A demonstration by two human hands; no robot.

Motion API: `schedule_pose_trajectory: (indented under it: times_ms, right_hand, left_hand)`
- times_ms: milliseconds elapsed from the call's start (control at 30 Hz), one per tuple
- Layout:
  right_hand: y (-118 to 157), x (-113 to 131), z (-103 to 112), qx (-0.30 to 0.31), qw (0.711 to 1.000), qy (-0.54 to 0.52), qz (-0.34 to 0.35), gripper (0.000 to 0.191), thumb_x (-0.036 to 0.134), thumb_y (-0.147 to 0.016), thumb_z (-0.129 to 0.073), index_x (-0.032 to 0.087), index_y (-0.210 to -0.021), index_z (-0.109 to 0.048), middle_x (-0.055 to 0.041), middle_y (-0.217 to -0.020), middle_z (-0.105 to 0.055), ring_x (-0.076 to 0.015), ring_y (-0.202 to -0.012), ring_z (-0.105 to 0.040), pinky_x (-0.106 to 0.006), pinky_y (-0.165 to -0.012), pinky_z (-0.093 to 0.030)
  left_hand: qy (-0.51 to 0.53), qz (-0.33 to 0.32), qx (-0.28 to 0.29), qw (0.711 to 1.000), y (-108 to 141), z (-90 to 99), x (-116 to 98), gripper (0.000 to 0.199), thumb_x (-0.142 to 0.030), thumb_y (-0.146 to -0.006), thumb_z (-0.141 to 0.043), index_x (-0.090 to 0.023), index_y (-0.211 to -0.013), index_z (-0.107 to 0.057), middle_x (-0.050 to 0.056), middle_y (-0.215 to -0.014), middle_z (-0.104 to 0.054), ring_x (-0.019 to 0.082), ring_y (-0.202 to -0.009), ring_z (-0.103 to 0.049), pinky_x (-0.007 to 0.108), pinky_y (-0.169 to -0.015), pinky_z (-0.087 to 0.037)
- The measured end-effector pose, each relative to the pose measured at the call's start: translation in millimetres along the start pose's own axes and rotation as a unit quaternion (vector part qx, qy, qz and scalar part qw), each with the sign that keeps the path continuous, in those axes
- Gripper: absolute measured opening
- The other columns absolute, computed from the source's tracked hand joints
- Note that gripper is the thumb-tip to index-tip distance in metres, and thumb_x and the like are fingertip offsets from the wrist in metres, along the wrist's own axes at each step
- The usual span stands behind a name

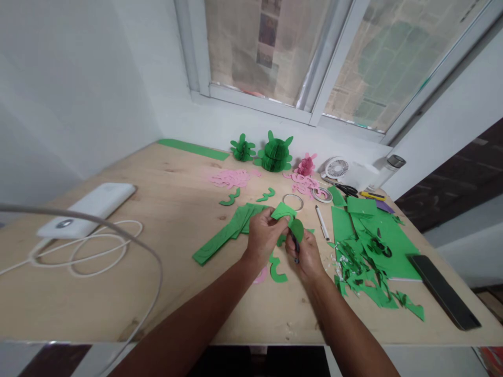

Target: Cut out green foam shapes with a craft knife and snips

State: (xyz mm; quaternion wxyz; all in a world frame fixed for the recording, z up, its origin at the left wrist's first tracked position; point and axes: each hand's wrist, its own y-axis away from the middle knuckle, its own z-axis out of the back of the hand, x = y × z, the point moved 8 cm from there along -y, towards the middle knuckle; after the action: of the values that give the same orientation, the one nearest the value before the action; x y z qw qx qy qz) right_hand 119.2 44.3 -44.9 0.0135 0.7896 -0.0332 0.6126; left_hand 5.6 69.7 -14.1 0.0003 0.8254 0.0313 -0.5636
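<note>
A piece of green paper (283,210) is pinched in my left hand (262,233), raised over the middle of the table. My right hand (305,251) is closed round dark-handled scissors (296,251), whose blades are hidden behind a rounded part of the paper. Left of my left hand, green paper strips (220,242) with drawn curved outlines lie fanned out. Curved green cutouts (277,269) lie below my hands, beside a partly covered pink piece (261,276). Two more wavy green cutouts (266,195) rest farther back.
Green scraps (363,267), a black phone (444,290) and a white pen (322,222) lie to the right. Paper figures (275,155) and a small fan (337,168) stand at the back. A white power bank (88,209) with a looping cable is at left.
</note>
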Motion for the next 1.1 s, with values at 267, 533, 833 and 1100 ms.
schedule_pose_trajectory:
  times_ms: [267, 533, 833, 1100]
  right_hand:
    - [-0.2, 1.7, -0.4, -0.006, 1.000, -0.003, 0.007, 0.048, 0.061, -0.075, -0.066, 0.019, -0.057, -0.052, 0.0081, -0.041, -0.035, -0.0066, -0.037, -0.022, -0.024, -0.038, -0.014]
    - [0.1, 1.2, -0.5, 0.000, 1.000, -0.002, 0.006, 0.052, 0.062, -0.077, -0.063, 0.020, -0.052, -0.047, 0.0078, -0.041, -0.034, -0.0062, -0.037, -0.021, -0.025, -0.038, -0.013]
    - [-0.2, 1.1, -0.3, -0.002, 1.000, 0.004, 0.009, 0.055, 0.064, -0.076, -0.063, 0.020, -0.049, -0.044, 0.0078, -0.041, -0.033, -0.0060, -0.037, -0.021, -0.024, -0.038, -0.015]
    - [-0.4, 0.6, 0.3, -0.001, 1.000, -0.009, 0.008, 0.052, 0.063, -0.075, -0.065, 0.020, -0.052, -0.047, 0.0082, -0.042, -0.033, -0.0062, -0.038, -0.020, -0.024, -0.038, -0.014]
  left_hand:
    - [-0.007, 0.001, -0.001, 1.000, 1.6, -1.3, -1.5, 0.011, -0.024, -0.063, -0.069, -0.016, -0.065, -0.061, -0.004, -0.054, -0.059, 0.011, -0.049, -0.054, 0.021, -0.049, -0.043]
    - [-0.005, -0.001, 0.002, 1.000, 2.4, -1.5, -2.1, 0.011, -0.024, -0.063, -0.069, -0.016, -0.064, -0.061, -0.004, -0.054, -0.058, 0.011, -0.049, -0.053, 0.021, -0.049, -0.043]
    - [-0.017, -0.006, 0.000, 1.000, 2.5, -1.3, -1.4, 0.012, -0.025, -0.064, -0.068, -0.015, -0.066, -0.061, -0.004, -0.054, -0.057, 0.011, -0.050, -0.053, 0.021, -0.049, -0.042]
    - [-0.002, 0.002, 0.000, 1.000, 2.6, -1.6, -0.4, 0.014, -0.026, -0.063, -0.069, -0.015, -0.066, -0.062, -0.003, -0.055, -0.058, 0.011, -0.051, -0.054, 0.021, -0.050, -0.044]
